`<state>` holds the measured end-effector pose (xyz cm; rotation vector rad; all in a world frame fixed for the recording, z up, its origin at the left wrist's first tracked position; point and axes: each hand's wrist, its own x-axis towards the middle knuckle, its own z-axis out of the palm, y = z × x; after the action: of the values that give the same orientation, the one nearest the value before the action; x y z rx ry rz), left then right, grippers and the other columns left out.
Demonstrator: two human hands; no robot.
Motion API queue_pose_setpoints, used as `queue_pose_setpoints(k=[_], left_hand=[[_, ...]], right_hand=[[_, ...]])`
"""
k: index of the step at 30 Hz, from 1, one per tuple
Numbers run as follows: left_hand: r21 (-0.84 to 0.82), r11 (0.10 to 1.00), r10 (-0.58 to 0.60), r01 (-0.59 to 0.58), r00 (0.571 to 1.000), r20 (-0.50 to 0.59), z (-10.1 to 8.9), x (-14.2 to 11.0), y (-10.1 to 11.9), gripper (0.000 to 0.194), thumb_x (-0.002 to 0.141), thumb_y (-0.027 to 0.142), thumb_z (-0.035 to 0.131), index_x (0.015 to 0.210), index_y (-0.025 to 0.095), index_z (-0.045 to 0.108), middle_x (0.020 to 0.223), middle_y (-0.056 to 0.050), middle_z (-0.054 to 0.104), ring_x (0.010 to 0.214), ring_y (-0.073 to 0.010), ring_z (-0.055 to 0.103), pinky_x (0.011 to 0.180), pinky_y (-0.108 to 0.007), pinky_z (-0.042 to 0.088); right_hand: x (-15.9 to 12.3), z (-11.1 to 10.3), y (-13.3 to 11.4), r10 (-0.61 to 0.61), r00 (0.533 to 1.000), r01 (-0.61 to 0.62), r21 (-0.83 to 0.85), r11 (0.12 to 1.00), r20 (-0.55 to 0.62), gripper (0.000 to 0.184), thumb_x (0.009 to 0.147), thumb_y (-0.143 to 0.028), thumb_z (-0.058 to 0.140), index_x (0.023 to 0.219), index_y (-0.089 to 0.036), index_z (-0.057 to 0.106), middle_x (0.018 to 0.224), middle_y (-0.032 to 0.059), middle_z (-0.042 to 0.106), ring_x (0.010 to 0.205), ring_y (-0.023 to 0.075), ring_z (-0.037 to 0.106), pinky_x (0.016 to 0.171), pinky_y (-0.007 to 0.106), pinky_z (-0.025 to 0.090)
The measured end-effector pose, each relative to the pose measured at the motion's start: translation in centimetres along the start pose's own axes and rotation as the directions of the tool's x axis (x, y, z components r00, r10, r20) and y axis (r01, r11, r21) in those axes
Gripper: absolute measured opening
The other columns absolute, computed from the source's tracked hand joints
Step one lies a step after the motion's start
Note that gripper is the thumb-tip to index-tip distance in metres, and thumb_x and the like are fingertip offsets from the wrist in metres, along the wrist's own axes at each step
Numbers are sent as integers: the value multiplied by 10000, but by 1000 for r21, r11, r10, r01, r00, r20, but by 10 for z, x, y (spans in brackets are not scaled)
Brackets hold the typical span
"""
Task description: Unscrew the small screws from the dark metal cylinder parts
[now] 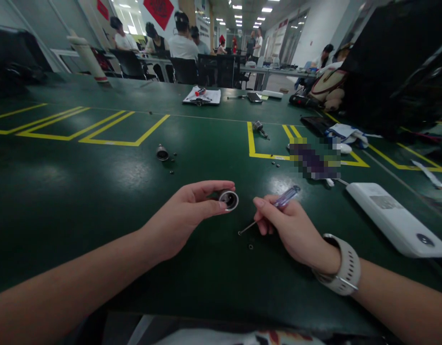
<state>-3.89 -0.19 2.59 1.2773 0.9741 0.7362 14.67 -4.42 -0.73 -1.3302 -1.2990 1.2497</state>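
My left hand (187, 213) grips a small round metal housing (229, 200) between thumb and fingers, its hollow end facing me. In my right hand (287, 223) is a screwdriver (286, 196) with a clear purplish handle. Its thin shaft points down and left, and a tiny ring-like part shows at the tip, just above the tabletop or touching it; I cannot tell which. A small nut (251, 247) lies on the green table below the tip. Farther off, a second metal housing (162, 153) rests on its side, with several tiny nuts (172, 172) beside it.
Yellow tape (109, 142) marks out boxes on the green table (80, 201). At the right lie a white power bank (393, 218) with a cable and a blurred-out phone (312, 162). A metal part (258, 127) and a clipboard (202, 97) are farther back. People sit at tables beyond.
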Motion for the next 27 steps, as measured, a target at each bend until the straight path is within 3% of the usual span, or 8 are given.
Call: queue_pose_setpoints(k=[3, 5, 9, 12, 14, 17, 23, 27], left_hand=[[22, 1000, -2, 3, 1000, -7, 1, 0, -3, 383, 662, 155, 606, 1044, 166, 631, 1000, -52, 683, 968, -217, 613, 879, -402, 472], [37, 999, -7, 8, 1000, -11, 2, 0, -5, 400, 659, 148, 610, 1058, 173, 626, 980, -45, 691, 939, -210, 624, 871, -395, 475], [72, 997, -23, 23, 1000, -5, 7, -2, -7, 394, 658, 149, 641, 1050, 182, 630, 978, -35, 697, 900, -195, 639, 854, -363, 484], [89, 996, -26, 28, 1000, -16, 12, -5, -5, 369, 669, 171, 657, 1037, 174, 635, 967, -39, 700, 902, -193, 643, 846, -338, 490], [92, 996, -11, 14, 999, -31, 13, -5, -5, 356, 660, 171, 670, 1016, 170, 645, 944, -39, 706, 884, -193, 649, 832, -325, 498], [96, 995, 22, -17, 998, -57, 14, -5, -5, 331, 645, 159, 681, 975, 167, 661, 908, -36, 713, 851, -189, 658, 812, -311, 509], [120, 992, 58, -46, 993, -105, 17, -4, -6, 263, 622, 124, 679, 883, 145, 685, 849, -41, 719, 800, -186, 668, 761, -289, 528], [146, 986, 97, -79, 989, -114, 18, -3, -8, 235, 624, 117, 669, 856, 145, 693, 826, -39, 721, 784, -183, 670, 744, -281, 531]], right_hand=[[2, -2, 0, 15, 999, -1, 265, 964, -51, 304, 819, -415, 543, 615, -191, 572, 482, -27, 495, 475, 108, 463, 488, 243, 365], [-1, -4, -3, -58, 995, 81, 309, 947, -81, 273, 833, -386, 534, 644, -197, 584, 531, -14, 522, 521, 118, 491, 520, 252, 395], [-14, -5, -10, -367, 927, 370, 27, 929, -71, 207, 859, -317, 507, 716, -205, 607, 670, 19, 599, 635, 146, 551, 587, 279, 441], [-21, -4, -15, -546, 834, 544, -270, 794, 77, 150, 861, -210, 491, 773, -179, 608, 705, 34, 618, 665, 152, 566, 614, 292, 452], [-23, -2, -16, -625, 763, 635, -370, 678, 163, 119, 847, -139, 489, 813, -166, 600, 728, 36, 626, 686, 146, 571, 649, 293, 459], [-22, 0, -15, -686, 685, 708, -447, 547, 246, 107, 819, -83, 506, 838, -149, 588, 753, 42, 627, 715, 143, 569, 686, 296, 461], [-23, 4, -9, -725, 600, 763, -515, 391, 338, 103, 797, -56, 528, 860, -120, 579, 768, 66, 632, 719, 157, 548, 683, 323, 459], [-22, 6, -9, -733, 568, 779, -534, 330, 374, 80, 796, -56, 535, 838, -106, 581, 751, 76, 632, 710, 163, 547, 670, 332, 457]])
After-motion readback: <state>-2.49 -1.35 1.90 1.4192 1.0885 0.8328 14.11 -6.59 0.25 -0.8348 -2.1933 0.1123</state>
